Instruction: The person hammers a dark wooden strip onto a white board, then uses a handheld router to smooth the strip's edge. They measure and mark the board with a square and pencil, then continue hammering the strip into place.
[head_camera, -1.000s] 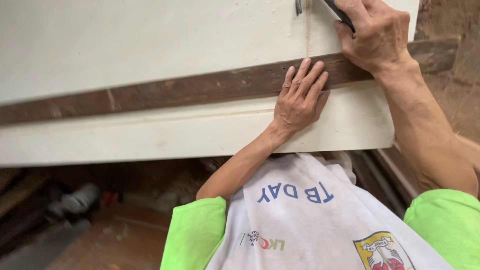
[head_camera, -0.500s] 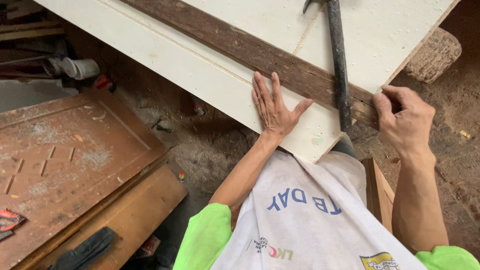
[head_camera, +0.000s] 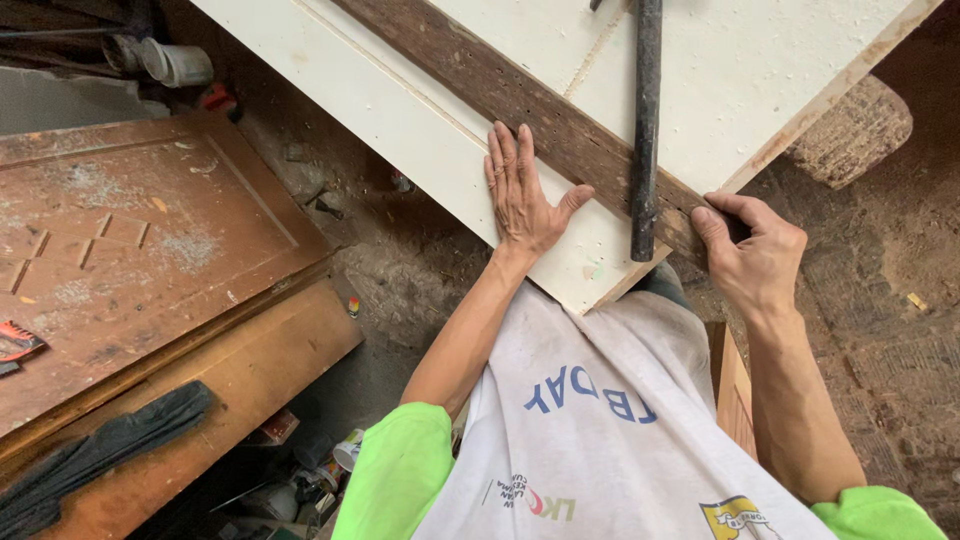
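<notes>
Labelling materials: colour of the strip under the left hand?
Dark weathered brown strip, lying across the cream-white board; head view.

soft, even daylight falls from above, leaving the large cream-white painted wooden panel (head_camera: 480, 140) bright but free of glare and the dark weathered wooden strip (head_camera: 500, 90) across it crisp in its grain. shadows are faint, only a thin one beside the long black metal bar (head_camera: 647, 130). the lower left corner, around the brown panelled wooden door (head_camera: 130, 240), is dimmer, and straight edges bow slightly toward the frame's borders.
</notes>
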